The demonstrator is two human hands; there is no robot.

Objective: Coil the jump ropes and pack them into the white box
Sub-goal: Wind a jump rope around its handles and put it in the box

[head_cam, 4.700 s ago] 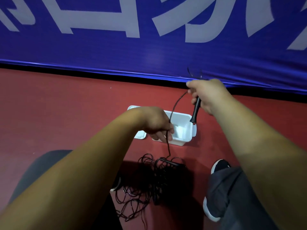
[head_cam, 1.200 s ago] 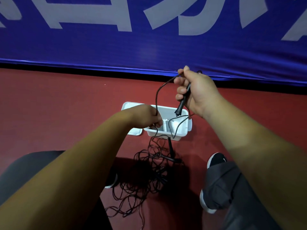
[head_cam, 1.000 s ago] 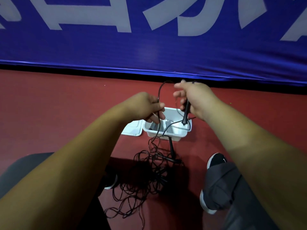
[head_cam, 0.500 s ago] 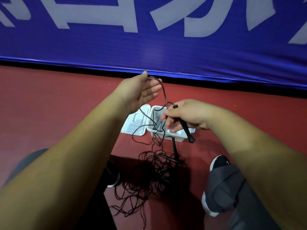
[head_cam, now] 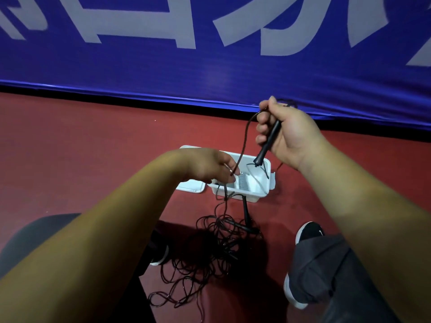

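The coiling step is in hand, by my reading. The right hand [head_cam: 288, 134] is gripping the black handle [head_cam: 268, 143] of one jump rope, fingers curled round it, and is holding it raised over the far right corner of the white box [head_cam: 235, 197]. The cord [head_cam: 243, 145] is arching from the top of that handle down to the left hand [head_cam: 207, 165], which is pinching it just above the left part of the box. Below the pinch the cord is dropping past the box's near wall into the tangle of ropes [head_cam: 219, 250] lying on the red floor [head_cam: 93, 148].

The next move probably calls for the left hand to draw up a length and carry it to the right hand, laying a loop beside the handle. The tangle is looking likely to snag as cord is pulled free.

A second handle [head_cam: 245, 209] is leaning against the box's near wall, right in the cord's path. Inside the box a metal spring [head_cam: 242, 181] is lying, with thin dark strands beside it. The lid [head_cam: 192, 186] is lying open to the left, touching the box. A dark shoe [head_cam: 309, 231] is standing near right of the tangle, and a blue banner [head_cam: 210, 71] is running along the far side.
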